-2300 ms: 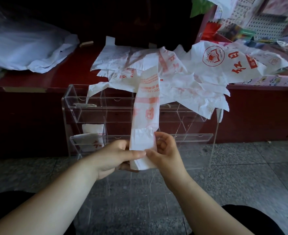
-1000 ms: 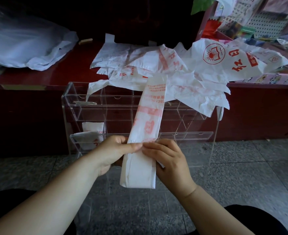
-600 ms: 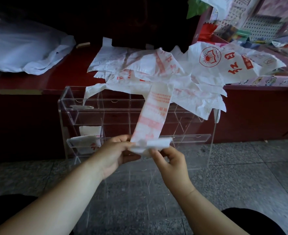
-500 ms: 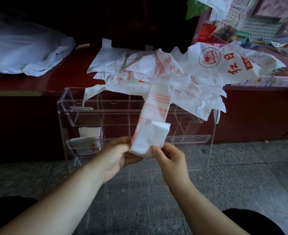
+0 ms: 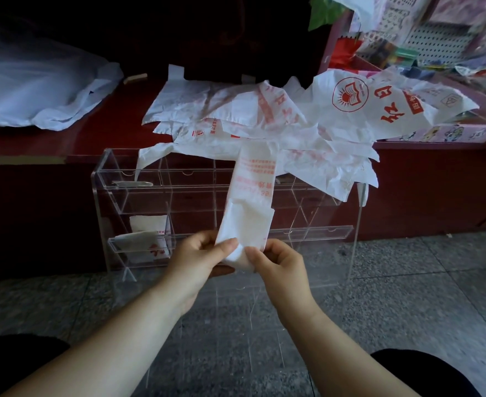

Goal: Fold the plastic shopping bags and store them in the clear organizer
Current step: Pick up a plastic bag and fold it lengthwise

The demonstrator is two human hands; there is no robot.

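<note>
A white plastic bag with red print, folded into a long strip (image 5: 253, 193), runs from the red counter down to my hands. Its lower end is folded up over the strip. My left hand (image 5: 198, 259) pinches the left side of that folded end with thumb on top. My right hand (image 5: 279, 262) pinches the right side. Behind the strip stands the clear organizer (image 5: 161, 193), with folded bags (image 5: 147, 236) in its lower left compartment. A pile of loose white bags (image 5: 307, 121) lies on the counter above it.
A red counter (image 5: 72, 138) runs across the back, with a heap of translucent plastic (image 5: 35, 93) at its left end. Shelves of small goods (image 5: 422, 44) stand at the top right. The floor (image 5: 407, 296) is grey stone, and my dark-clothed knees show at the bottom corners.
The hanging lower end of the strip was folded upward over itself. Both hands now pinch the new folded bottom edge, slightly lower than before.
</note>
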